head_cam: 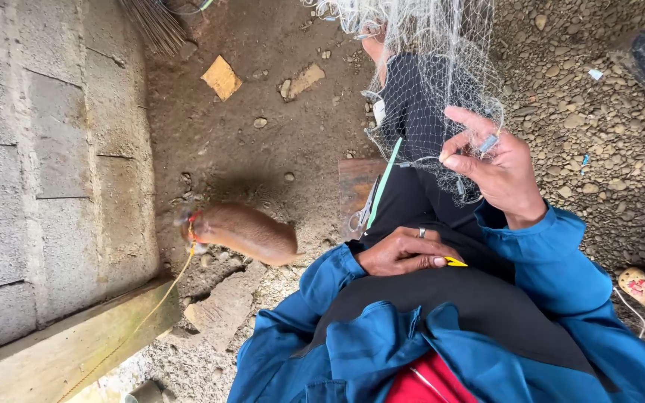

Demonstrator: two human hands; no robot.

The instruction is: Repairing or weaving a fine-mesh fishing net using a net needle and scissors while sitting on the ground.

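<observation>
The fishing net [419, 82] hangs over your knee, pinched in the curled fingers of your right hand [498, 175]. Your left hand [404, 252] rests on your black trousers, fingers closed round a yellow tool [455, 262]. Under you lies bare dirt ground [263, 157], pebbled to the right. A small brown animal [242, 231] on a yellow cord stands beside the concrete block wall [46, 164].
</observation>
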